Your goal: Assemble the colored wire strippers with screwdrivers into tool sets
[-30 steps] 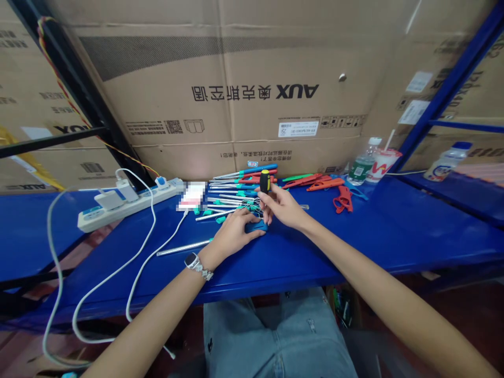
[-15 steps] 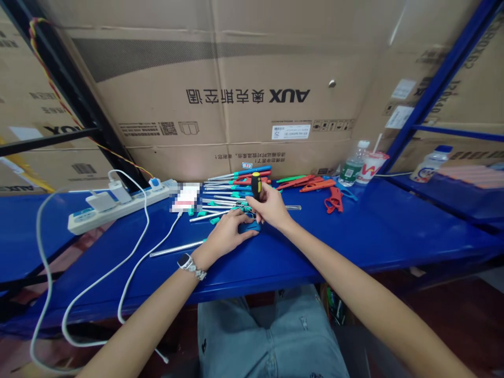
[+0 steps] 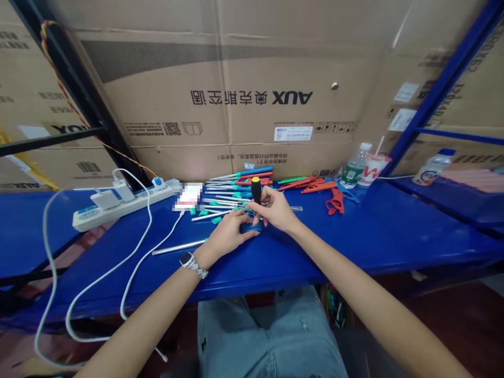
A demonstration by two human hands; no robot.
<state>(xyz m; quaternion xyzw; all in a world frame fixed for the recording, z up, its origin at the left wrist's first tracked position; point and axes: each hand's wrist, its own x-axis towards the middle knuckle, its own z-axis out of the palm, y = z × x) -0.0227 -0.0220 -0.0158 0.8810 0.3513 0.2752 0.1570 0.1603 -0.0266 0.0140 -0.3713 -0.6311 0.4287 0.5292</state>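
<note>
My right hand (image 3: 277,210) is closed on a screwdriver (image 3: 256,190) with a black handle and yellow top, held upright over a blue plastic piece (image 3: 252,227). My left hand (image 3: 228,231) grips that blue piece against the table, and a watch circles its wrist. Just behind my hands lie several metal rods (image 3: 220,201) with teal and blue ends. A single rod (image 3: 179,247) lies to the left of my left hand. The screwdriver's tip is hidden by my fingers.
Red plastic handles (image 3: 335,201) lie right of my hands on the blue table (image 3: 307,257). Farther right stand a water bottle (image 3: 353,167), a cup (image 3: 373,167) and another bottle (image 3: 434,166). A power strip (image 3: 118,207) with white cables is at left; cardboard (image 3: 252,63) stands behind.
The screwdriver's handle has changed its tilt slightly, and my right fingers have shifted around it. My left hand still holds the blue piece. The whole view has moved a little.
</note>
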